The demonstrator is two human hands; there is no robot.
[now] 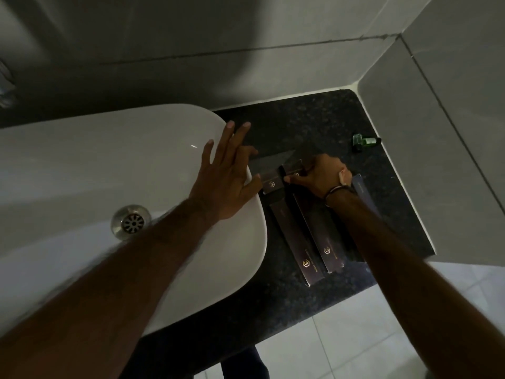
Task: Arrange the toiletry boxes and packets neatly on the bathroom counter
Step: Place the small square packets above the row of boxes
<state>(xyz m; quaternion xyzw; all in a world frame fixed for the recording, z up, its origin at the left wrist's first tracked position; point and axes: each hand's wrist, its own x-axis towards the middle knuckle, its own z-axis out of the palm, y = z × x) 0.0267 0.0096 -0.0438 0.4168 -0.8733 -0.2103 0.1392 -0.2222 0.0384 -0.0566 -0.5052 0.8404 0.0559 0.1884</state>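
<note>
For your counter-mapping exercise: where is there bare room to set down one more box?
Bare counter lies between the back wall, the sink and the green bottle. Crowded: the strip beside the sink, where the boxes and both hands sit.

a bathroom: white basin [82, 165] with drain [131, 222], dark stone counter [314, 124], grey tiled walls [437, 105].

Grey tiled walls [273, 20] are seen meeting at the far right corner. A pale tiled floor [355, 337] is lit dimly below.
</note>
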